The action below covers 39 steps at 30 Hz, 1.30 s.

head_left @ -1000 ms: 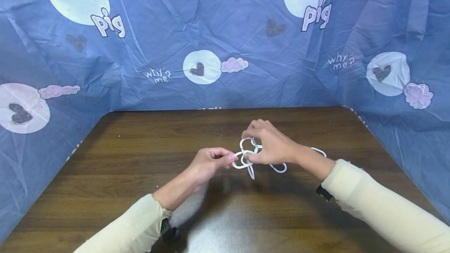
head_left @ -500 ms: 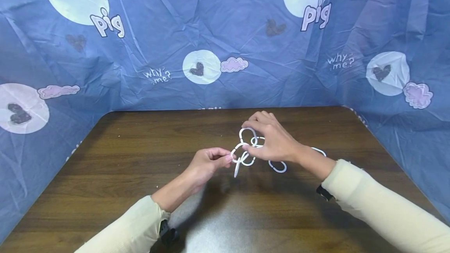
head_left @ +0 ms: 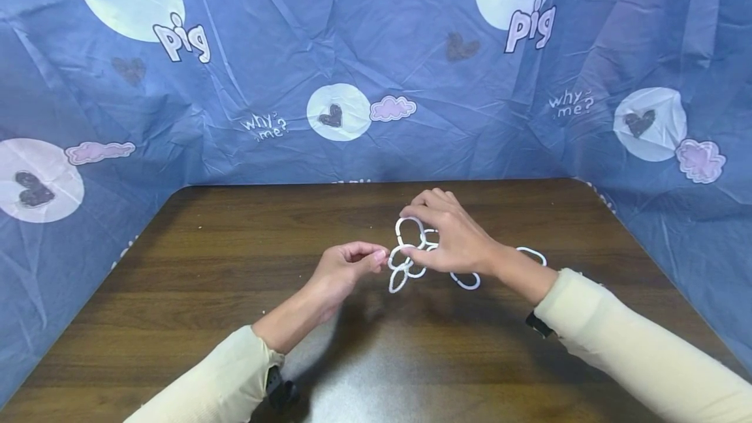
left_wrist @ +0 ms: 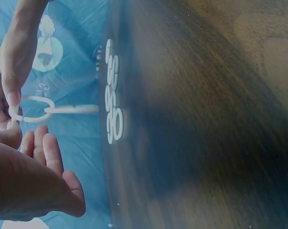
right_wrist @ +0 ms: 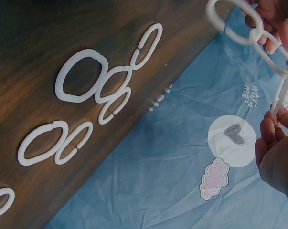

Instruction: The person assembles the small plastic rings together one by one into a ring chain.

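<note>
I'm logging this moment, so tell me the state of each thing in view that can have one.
Linked white plastic-looking rings: joined in a chain, held in the air.
Left hand: fingertips pinching the linked rings.
Right hand: thumb and fingers gripping the linked rings.
Brown wood-grain table: bearing rings.
Separate white plastic-looking rings: lying on the table, several with visible gaps.
Blue printed cloth: hanging, creased.

Left hand [head_left: 341, 273] just left of the white interlinked-ring chain [head_left: 405, 247], thumb [head_left: 371, 262] meeting forefinger [head_left: 365, 246]; right hand [head_left: 455, 234] grips it from the right.
</note>
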### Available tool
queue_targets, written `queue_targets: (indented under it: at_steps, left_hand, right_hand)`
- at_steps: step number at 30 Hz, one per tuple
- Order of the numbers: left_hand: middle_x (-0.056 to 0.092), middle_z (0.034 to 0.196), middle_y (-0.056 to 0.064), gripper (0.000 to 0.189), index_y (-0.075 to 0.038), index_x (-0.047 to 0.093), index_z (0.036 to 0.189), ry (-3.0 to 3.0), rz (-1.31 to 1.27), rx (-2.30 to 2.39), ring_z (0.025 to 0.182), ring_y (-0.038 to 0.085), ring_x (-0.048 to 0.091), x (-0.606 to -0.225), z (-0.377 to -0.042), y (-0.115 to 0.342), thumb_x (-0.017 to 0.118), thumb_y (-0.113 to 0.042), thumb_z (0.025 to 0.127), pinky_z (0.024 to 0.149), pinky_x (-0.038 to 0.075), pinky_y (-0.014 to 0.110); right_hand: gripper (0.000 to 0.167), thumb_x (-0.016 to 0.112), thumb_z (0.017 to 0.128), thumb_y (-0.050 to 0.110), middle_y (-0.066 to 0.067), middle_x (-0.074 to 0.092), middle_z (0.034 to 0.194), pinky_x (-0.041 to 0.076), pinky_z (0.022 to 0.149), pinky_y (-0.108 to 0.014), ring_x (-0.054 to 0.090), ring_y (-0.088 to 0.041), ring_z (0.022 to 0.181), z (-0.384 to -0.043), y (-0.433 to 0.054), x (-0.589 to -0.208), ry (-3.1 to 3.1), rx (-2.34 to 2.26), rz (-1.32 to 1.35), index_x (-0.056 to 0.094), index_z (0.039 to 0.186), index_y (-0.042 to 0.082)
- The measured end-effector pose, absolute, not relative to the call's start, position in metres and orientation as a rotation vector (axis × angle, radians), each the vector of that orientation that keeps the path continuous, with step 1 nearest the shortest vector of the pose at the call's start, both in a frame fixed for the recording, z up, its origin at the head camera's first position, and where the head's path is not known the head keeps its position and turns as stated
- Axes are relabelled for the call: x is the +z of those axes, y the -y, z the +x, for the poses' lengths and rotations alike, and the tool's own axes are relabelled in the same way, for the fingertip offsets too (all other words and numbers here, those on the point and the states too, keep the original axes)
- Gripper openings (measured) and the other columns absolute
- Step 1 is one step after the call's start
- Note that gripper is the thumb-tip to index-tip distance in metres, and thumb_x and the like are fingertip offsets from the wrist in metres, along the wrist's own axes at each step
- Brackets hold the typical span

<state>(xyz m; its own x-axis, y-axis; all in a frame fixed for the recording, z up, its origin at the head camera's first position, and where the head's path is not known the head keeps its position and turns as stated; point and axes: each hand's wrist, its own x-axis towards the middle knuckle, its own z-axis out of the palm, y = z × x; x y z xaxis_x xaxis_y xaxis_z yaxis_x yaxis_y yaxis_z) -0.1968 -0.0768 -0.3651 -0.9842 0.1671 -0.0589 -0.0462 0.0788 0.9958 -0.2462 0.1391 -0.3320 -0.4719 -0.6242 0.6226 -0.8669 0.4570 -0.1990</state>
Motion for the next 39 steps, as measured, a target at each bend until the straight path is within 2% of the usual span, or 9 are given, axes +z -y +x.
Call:
queue_targets:
  at_steps: [3, 8, 15, 20, 25, 31, 39]
  left_hand:
    - [0.071, 0.094, 0.009, 0.021, 0.002, 0.069, 0.107, -2.188, 0.125, 2.052, 0.082, 0.017, 0.065, -0.365, -0.197, 0.076, 0.066, -0.012, 0.091, 0.089, 0.048, 0.038]
    - [0.072, 0.095, 0.009, 0.021, 0.0, 0.069, 0.108, -2.163, 0.117, 2.066, 0.079, 0.014, 0.065, -0.364, -0.196, 0.076, 0.066, -0.013, 0.091, 0.092, 0.046, 0.042]
    - [0.072, 0.093, 0.008, 0.023, 0.002, 0.069, 0.109, -2.162, 0.133, 2.085, 0.082, 0.02, 0.066, -0.365, -0.197, 0.074, 0.065, -0.012, 0.091, 0.091, 0.047, 0.037]
    - [0.071, 0.09, 0.004, 0.024, 0.003, 0.069, 0.109, -2.149, 0.16, 2.075, 0.081, 0.014, 0.064, -0.364, -0.196, 0.071, 0.064, -0.012, 0.092, 0.093, 0.044, 0.037]
    - [0.072, 0.085, 0.002, 0.024, 0.003, 0.069, 0.109, -2.108, 0.202, 2.043, 0.086, 0.017, 0.064, -0.362, -0.194, 0.071, 0.063, -0.014, 0.093, 0.097, 0.041, 0.042]
    - [0.072, 0.086, 0.001, 0.025, 0.006, 0.067, 0.11, -2.098, 0.198, 2.056, 0.08, 0.013, 0.065, -0.361, -0.195, 0.069, 0.064, -0.011, 0.091, 0.094, 0.042, 0.038]
    - [0.07, 0.085, 0.002, 0.022, 0.009, 0.066, 0.106, -2.085, 0.177, 2.107, 0.079, 0.011, 0.065, -0.361, -0.196, 0.067, 0.066, -0.004, 0.088, 0.086, 0.048, 0.032]
  right_hand:
    - [0.045, 0.08, 0.071, 0.032, -0.002, 0.058, 0.096, 0.035, 0.082, -0.037, 0.048, -0.017, 0.088, -0.246, -0.138, -0.333, 2.24, 0.698, 1.252, 0.068, 0.104, 0.004]
    - [0.047, 0.082, 0.07, 0.032, -0.001, 0.058, 0.096, 0.035, 0.083, -0.037, 0.048, -0.017, 0.089, -0.244, -0.136, -0.334, 2.247, 0.709, 1.262, 0.068, 0.105, 0.005]
    - [0.047, 0.081, 0.071, 0.032, 0.0, 0.058, 0.097, 0.035, 0.081, -0.036, 0.048, -0.016, 0.09, -0.242, -0.134, -0.337, 2.237, 0.738, 1.278, 0.067, 0.107, 0.005]
    - [0.048, 0.083, 0.07, 0.035, 0.001, 0.058, 0.097, 0.035, 0.081, -0.036, 0.049, -0.016, 0.092, -0.24, -0.13, -0.338, 2.22, 0.769, 1.299, 0.068, 0.105, 0.006]
    - [0.049, 0.082, 0.07, 0.033, 0.0, 0.058, 0.098, 0.035, 0.078, -0.034, 0.049, -0.016, 0.092, -0.239, -0.127, -0.339, 2.211, 0.767, 1.305, 0.067, 0.107, 0.005]
    - [0.051, 0.084, 0.071, 0.031, -0.004, 0.059, 0.101, 0.036, 0.081, -0.036, 0.05, -0.017, 0.095, -0.239, -0.127, -0.34, 2.209, 0.774, 1.301, 0.065, 0.111, 0.004]
    - [0.056, 0.087, 0.067, 0.034, -0.001, 0.058, 0.099, 0.037, 0.085, -0.036, 0.05, -0.017, 0.094, -0.238, -0.128, -0.34, 2.262, 0.801, 1.263, 0.063, 0.109, 0.004]
